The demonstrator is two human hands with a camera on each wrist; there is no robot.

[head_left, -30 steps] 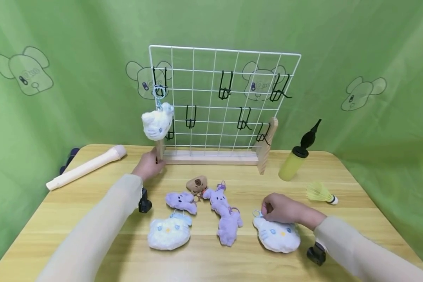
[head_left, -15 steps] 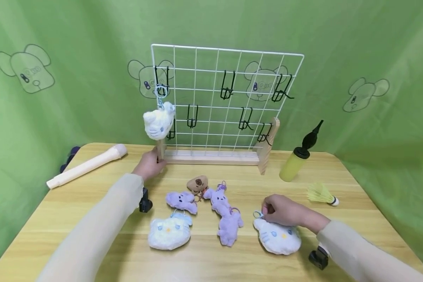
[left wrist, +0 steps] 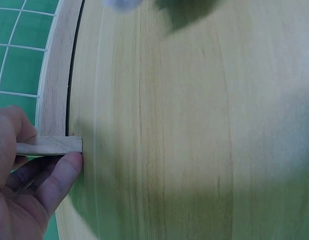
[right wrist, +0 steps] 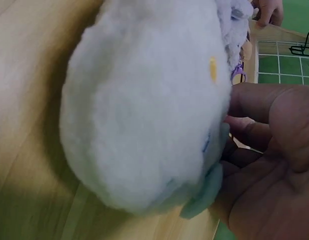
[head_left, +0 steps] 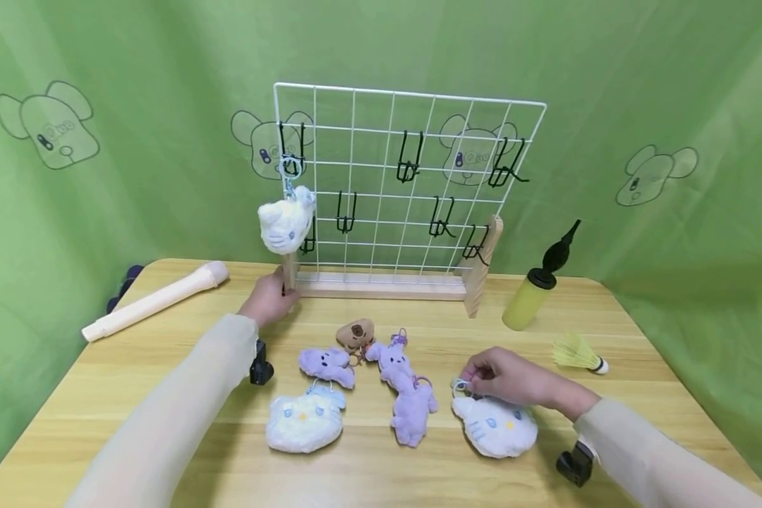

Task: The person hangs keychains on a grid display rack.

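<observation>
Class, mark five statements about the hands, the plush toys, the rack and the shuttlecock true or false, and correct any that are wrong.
1. The left hand grips the wooden side piece of the rack. True.
2. Every plush hangs up high. False: the purple plush toys, for instance, lie on the table.
3. The right hand touches a white cat plush lying on the table. True.
4. Every hook carries something. False: several black hooks are bare.
5. The yellow shuttlecock lies nearer the camera than the yellow cylinder with the black top. True.
</observation>
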